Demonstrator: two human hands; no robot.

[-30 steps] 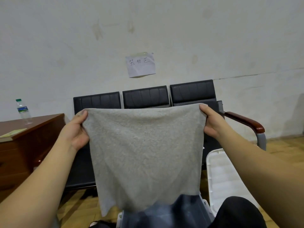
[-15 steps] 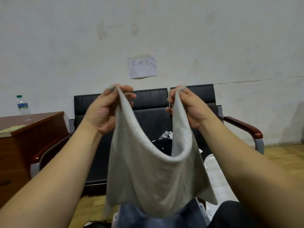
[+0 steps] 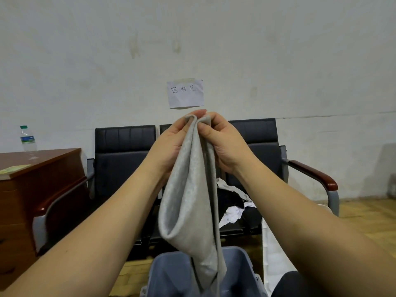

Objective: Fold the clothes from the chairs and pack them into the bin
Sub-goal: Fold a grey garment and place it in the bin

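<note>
at the far left a clear water bottle (image 3: 27, 139) with a green cap stands upright on a brown wooden worktop (image 3: 40, 163), and a flat yellowish pad (image 3: 15, 169) lies on the same top nearer the camera. just right of it runs a row of black chairs (image 3: 122, 155) against a pale wall (image 3: 300, 61), with a reddish armrest at each end. a paper note (image 3: 185, 94) with handwriting is taped to the wall above the middle seat.

in the centre both arms are raised. the left hand (image 3: 171, 142) has its grip closed on the upper left edge of a grey cloth (image 3: 188, 194), thumb and fingers pinching the fabric at the top. the right hand (image 3: 225, 142) pinches the upper right edge the same way, fingers curled round it. the two hands are touching at the fingertips, so the two top corners of the cloth meet between them. the cloth hangs straight down from the grips, doubled over on itself with a loose rounded fold bulging on its left side. its lower end reaches into the mouth of a blue-grey bin (image 3: 171, 273) at the bottom of the view.

behind the cloth and to its right, a heap of black and white clothes (image 3: 235, 202) lies on a chair seat. right of the bin a white lid (image 3: 272, 254) stands on edge, beside the person's dark-clad knee (image 3: 287, 284). a wooden floor (image 3: 368, 219) shows at the far right.
</note>
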